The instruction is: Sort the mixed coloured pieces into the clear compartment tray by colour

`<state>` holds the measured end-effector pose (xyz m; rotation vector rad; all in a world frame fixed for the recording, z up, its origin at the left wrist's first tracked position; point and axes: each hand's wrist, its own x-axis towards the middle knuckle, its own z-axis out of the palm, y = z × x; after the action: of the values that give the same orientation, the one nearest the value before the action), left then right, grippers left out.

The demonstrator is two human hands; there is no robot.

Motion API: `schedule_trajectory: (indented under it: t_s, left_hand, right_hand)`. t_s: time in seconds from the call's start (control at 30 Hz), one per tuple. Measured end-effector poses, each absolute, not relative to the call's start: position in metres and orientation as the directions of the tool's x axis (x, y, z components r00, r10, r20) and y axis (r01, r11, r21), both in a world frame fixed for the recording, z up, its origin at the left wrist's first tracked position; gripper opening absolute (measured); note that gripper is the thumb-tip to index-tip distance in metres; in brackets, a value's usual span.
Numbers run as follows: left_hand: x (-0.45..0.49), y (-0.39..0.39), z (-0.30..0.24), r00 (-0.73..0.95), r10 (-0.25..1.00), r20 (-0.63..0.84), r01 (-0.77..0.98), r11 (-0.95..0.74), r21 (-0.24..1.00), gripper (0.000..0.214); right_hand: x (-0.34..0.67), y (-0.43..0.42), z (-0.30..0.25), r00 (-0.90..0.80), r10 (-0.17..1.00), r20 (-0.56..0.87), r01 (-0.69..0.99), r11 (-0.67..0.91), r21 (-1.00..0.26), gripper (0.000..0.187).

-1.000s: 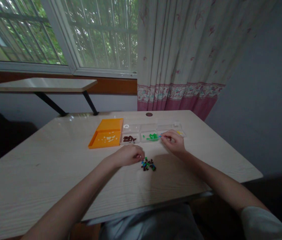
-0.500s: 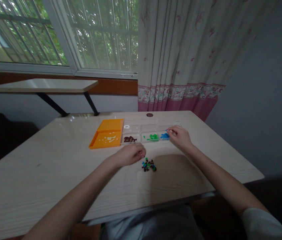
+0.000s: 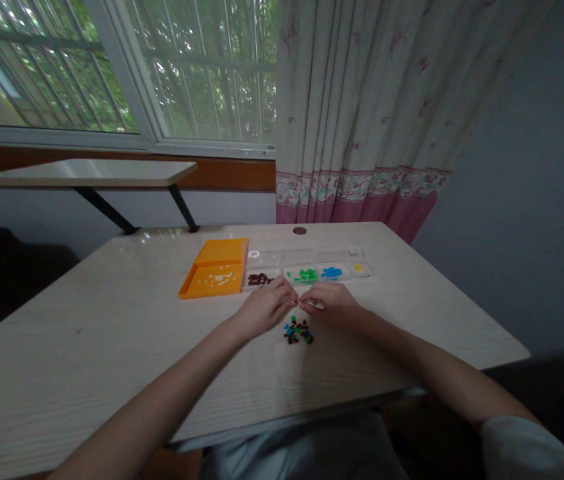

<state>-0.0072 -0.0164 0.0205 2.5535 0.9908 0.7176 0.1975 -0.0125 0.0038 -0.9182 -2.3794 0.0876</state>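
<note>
My left hand (image 3: pixel 266 308) and my right hand (image 3: pixel 329 306) meet fingertip to fingertip just above a small pile of mixed coloured beads (image 3: pixel 298 331) on the table. Both hands have their fingers drawn together in a pinch; what they pinch is too small to name. Behind them lies a clear compartment box (image 3: pixel 307 263) with dark brown pieces (image 3: pixel 259 279), green pieces (image 3: pixel 305 274), blue pieces (image 3: pixel 331 272) and yellow pieces (image 3: pixel 361 268) in separate cells.
An orange tray (image 3: pixel 216 268) with small pale bits stands left of the clear box. The light wooden table (image 3: pixel 87 347) stands under a window; a curtain (image 3: pixel 362 107) hangs behind it. A narrow shelf (image 3: pixel 87 172) juts from the wall at the left.
My right hand has come back from the blue compartment of the box to the pile. My left hand has shifted up and right to meet it.
</note>
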Motion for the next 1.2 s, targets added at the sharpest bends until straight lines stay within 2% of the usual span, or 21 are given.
schedule_trajectory:
  t_s: [0.2,0.43,0.67,0.9,1.07,1.2]
  left_hand:
    - [-0.005,-0.018,0.019,0.644,0.684,0.343,0.543,-0.724,0.426,0.014]
    - [-0.004,-0.018,0.02,0.578,0.71,0.403,0.521,-0.701,0.487,0.015]
    - [-0.001,-0.019,0.023,0.536,0.72,0.441,0.48,-0.689,0.543,0.019]
    - [-0.001,-0.017,0.018,0.495,0.719,0.488,0.447,-0.692,0.567,0.014]
    - [-0.001,-0.018,0.019,0.492,0.709,0.505,0.429,-0.702,0.569,0.012]
    - [-0.003,-0.017,0.022,0.439,0.715,0.544,0.435,-0.699,0.568,0.011]
  right_hand:
    - [0.195,-0.016,0.001,-0.603,0.617,0.505,0.582,0.774,-0.249,0.015]
    - [0.196,-0.013,0.004,-0.574,0.591,0.567,0.586,0.78,-0.22,0.018]
    - [0.198,-0.012,0.005,-0.557,0.576,0.599,0.556,0.794,-0.247,0.021]
    - [0.197,-0.011,0.005,-0.53,0.527,0.664,0.533,0.816,-0.223,0.02]
    - [0.196,-0.011,0.006,-0.529,0.59,0.609,0.556,0.784,-0.276,0.022]
    - [0.2,-0.012,0.011,-0.589,0.666,0.457,0.568,0.744,-0.352,0.021]
